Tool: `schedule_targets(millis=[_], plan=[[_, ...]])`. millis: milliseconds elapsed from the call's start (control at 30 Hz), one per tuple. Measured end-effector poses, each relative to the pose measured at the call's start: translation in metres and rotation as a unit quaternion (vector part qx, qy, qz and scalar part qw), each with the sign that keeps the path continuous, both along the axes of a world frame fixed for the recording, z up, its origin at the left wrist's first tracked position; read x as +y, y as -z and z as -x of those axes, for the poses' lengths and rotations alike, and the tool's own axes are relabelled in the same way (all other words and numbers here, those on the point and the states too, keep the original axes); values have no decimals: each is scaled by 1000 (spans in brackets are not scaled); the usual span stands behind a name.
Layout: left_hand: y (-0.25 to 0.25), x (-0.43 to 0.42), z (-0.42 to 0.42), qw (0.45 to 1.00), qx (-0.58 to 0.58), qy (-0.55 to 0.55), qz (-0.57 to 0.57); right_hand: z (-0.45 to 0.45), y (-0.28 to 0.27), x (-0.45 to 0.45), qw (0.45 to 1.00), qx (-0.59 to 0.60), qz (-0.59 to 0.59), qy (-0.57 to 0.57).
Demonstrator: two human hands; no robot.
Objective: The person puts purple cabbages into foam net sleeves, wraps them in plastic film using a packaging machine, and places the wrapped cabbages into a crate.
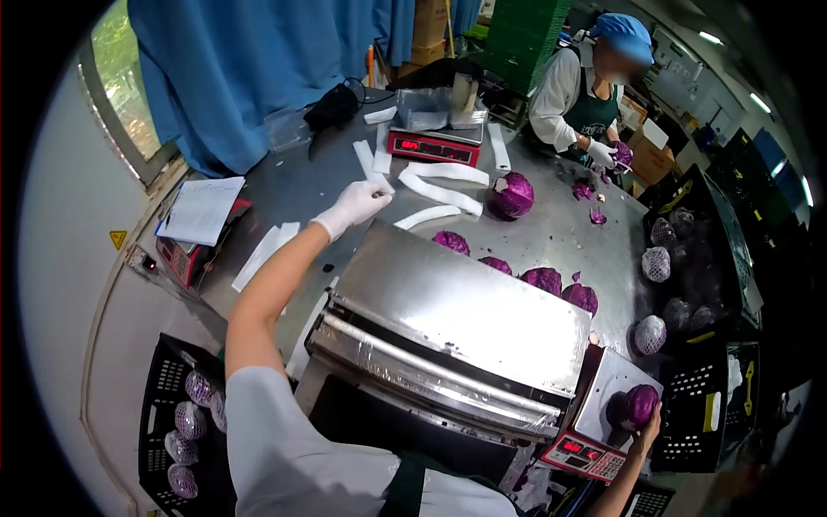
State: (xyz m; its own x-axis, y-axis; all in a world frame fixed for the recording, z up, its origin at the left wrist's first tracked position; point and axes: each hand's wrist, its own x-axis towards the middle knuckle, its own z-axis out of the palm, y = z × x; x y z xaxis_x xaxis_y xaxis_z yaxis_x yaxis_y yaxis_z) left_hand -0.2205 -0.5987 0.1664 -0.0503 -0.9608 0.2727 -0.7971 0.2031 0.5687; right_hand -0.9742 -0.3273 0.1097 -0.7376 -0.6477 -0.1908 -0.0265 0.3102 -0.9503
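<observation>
My left hand (pixel 353 208), in a white glove, reaches over the metal table with its fingers closed at the end of a white foam strip (pixel 372 170). More white strips (pixel 444 191) lie just to its right. At the lower right, my right hand (pixel 652 426) is against the side of a purple cabbage (pixel 636 407), which rests on the plate of a red and silver scale (pixel 609 394). The fingers of my right hand curve round the cabbage's edge. A wrapping machine (pixel 465 302) with a metal cover stands between my hands.
Purple cabbages (pixel 513 196) lie behind the machine. A second scale (pixel 433 147) holds plastic trays. A co-worker (pixel 586 95) handles a cabbage at the back right. Crates (pixel 168 345) with net-wrapped cabbages flank the table, and a clipboard (pixel 200 209) lies at left.
</observation>
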Motion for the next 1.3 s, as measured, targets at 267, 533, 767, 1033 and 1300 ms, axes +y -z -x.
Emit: schedule_targets(millis=[267, 533, 767, 1033, 1300], plan=[[118, -112, 0, 956, -186, 156, -165, -17, 1, -9, 997, -2, 77, 19], [76, -87, 22, 995, -55, 20, -76, -8, -7, -23, 987, 147, 7, 61], [-81, 39, 69, 981, 166, 83, -58, -166, -125, -22, 948, 300, 56, -86], [-69, 279, 172, 905, 138, 333, -227, -334, -131, 30, 872, 52, 209, -439], [-64, 330, 164, 956, 114, 246, -112, -344, -121, 74, 896, -24, 320, -306]])
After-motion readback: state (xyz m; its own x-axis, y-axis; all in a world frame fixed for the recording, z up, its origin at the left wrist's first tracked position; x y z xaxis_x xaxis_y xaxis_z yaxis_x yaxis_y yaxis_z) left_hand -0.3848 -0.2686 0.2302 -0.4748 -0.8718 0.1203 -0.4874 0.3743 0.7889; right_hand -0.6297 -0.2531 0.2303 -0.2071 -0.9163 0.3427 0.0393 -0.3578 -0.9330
